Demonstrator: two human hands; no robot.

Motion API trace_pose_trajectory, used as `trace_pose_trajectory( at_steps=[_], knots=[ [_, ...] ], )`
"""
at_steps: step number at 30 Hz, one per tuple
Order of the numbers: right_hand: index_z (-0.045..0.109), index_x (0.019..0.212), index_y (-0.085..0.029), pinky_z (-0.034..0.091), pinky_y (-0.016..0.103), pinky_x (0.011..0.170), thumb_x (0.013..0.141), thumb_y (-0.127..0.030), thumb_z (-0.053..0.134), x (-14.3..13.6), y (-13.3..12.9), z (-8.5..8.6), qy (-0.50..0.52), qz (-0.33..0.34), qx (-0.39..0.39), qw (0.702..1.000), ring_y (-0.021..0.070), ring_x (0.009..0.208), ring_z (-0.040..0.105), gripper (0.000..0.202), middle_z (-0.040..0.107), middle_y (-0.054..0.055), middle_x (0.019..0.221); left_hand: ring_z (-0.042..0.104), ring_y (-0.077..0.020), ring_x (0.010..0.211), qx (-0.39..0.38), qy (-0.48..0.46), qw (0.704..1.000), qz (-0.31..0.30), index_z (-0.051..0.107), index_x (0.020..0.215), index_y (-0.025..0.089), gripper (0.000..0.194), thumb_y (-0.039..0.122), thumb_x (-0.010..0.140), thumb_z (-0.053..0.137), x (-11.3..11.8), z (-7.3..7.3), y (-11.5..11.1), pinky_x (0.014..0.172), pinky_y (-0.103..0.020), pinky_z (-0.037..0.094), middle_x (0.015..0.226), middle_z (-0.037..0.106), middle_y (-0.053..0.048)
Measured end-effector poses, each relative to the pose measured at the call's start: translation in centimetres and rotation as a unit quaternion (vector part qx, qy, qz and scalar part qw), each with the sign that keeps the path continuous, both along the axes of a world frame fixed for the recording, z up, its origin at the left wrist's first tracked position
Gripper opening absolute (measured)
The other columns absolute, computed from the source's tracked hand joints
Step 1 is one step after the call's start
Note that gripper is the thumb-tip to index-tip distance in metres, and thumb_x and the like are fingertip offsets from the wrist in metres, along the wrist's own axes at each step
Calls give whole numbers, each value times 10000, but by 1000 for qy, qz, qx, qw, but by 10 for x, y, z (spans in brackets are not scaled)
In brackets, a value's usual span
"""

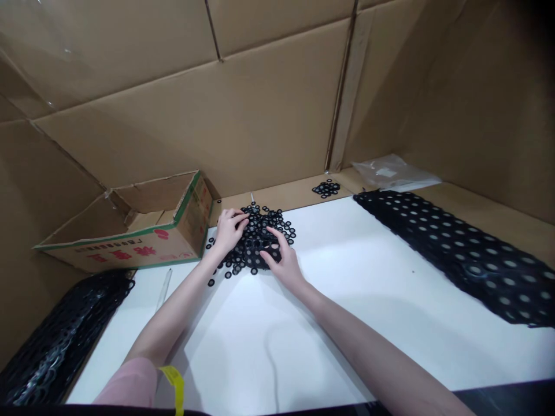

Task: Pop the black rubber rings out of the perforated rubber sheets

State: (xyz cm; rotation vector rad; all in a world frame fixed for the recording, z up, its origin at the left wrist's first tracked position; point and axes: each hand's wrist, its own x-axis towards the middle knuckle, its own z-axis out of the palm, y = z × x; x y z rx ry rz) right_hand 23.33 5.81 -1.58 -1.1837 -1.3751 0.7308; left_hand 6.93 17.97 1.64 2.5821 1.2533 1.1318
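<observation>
Pink sleeve (130, 381), roomy tabletop (225, 352), left fingers (236, 219) bent, right fingers (280, 236) apart at edges of black rings (261, 224), grips unclear

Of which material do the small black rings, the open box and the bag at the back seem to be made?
Small black rings: perhaps rubber, dark and mostly dull; plastic remains possible.
Open box: cardboard, matte brown, with printed walls, uneven edges.
Bag: probably thin plastic film, slightly glossy, since it looks wrinkled, see-through.
</observation>
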Motion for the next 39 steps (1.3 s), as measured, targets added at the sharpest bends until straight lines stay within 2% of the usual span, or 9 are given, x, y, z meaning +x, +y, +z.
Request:
trace_pose_trajectory(
  at_steps=[2,5,8,11,14,18,24,31,39],
  knots=[
    [447,1308,-201,507,343,778,805,-277,571,0,1,-1,9,-5,2,1000,195,780,632,523,672,34,884,529,-225,995,10,-33,999,-16,707,1056,205,235,272,906,540,-1,4,-9,909,-382,414,1018,651,-77],
    [460,1275,-214,503,359,848,797,-294,594,1,6,-5,41,-22,12,999,202,903,634,502,643,75,1128,545,-204,999,-8,-74,994,-80,674,1110,213,265,283,945,479,-1,5,-28,906,-362,423,1029,638,-71],
    [467,1250,-212,484,374,920,787,-312,622,2,11,-11,89,-36,19,995,214,1022,611,499,556,101,1292,550,-211,1012,-35,-57,985,-157,638,1175,222,294,322,918,535,-2,-4,-47,908,-370,433,1062,614,-80],
    [458,1256,-214,489,373,919,784,-334,640,4,14,-15,124,-35,17,991,211,1028,608,519,552,101,1291,552,-231,1021,-45,-38,980,-190,596,1239,236,420,377,845,638,-3,-18,-56,902,-385,450,1081,596,-89],
    [463,1252,-211,499,362,895,778,-353,654,5,14,-14,141,-34,14,989,205,998,612,530,557,102,1280,565,-222,987,-40,-43,981,-185,593,1233,233,440,372,822,665,-3,-27,-57,873,-369,469,1053,605,-86],
    [470,1247,-204,523,348,812,778,-386,651,4,13,-10,147,-16,1,989,189,885,632,534,585,107,1230,579,-193,875,-36,-54,984,-169,627,1167,208,363,326,827,666,-2,-30,-56,794,-327,478,935,635,-65],
    [520,1191,-216,485,352,888,681,-304,730,3,8,-2,58,-1,6,998,210,984,602,559,594,74,1209,603,-182,854,-74,-108,979,-155,677,974,184,159,237,824,667,-2,-27,-58,793,-309,472,905,672,-57],
    [544,1183,-232,465,373,917,679,-242,685,3,7,-3,18,-7,-7,1000,228,1016,609,524,640,50,1155,564,-166,740,-94,-108,980,-139,660,791,167,20,159,780,674,-1,-26,-57,682,-274,433,744,620,-27],
    [556,1157,-240,477,372,900,689,-245,663,2,8,-3,10,-10,-3,1000,229,997,625,480,656,42,1135,536,-154,652,-86,-115,982,-126,644,665,159,140,200,798,663,1,-29,-59,601,-259,400,636,597,-22]
  ],
)
